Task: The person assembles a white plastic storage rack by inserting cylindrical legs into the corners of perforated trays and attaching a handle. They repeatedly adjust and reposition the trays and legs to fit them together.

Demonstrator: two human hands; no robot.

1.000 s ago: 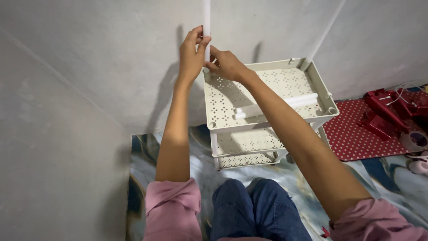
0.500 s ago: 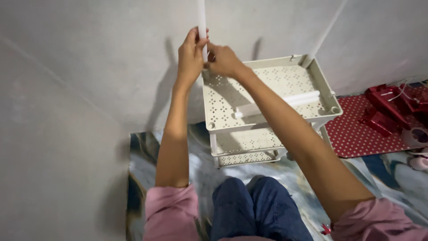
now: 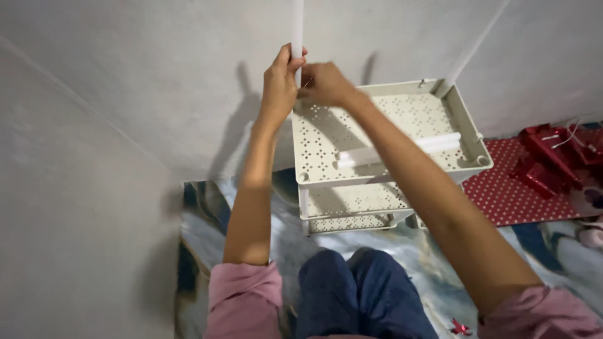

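Observation:
A cream three-tier plastic rack (image 3: 468,129) with perforated trays stands against a grey wall. At its far left corner a white upright tube (image 3: 297,28) rises out of the frame. My left hand (image 3: 280,81) is wrapped around that tube just above the tray corner. My right hand (image 3: 323,83) grips the tube's base at the same corner, touching the left hand. A second white tube (image 3: 472,47) stands at the far right corner. Another white tube (image 3: 440,143) lies across the top tray, partly hidden by my right forearm.
Red plastic parts (image 3: 553,160) lie on a red dotted mat (image 3: 502,201) to the right. A marbled blue-grey sheet (image 3: 207,226) covers the floor under the rack. My knees in blue jeans (image 3: 358,295) are just in front of it. Grey walls close in left and behind.
Both hands stay on the upright tube at the far left corner; they and the rack have shifted slightly right in view as my head moved.

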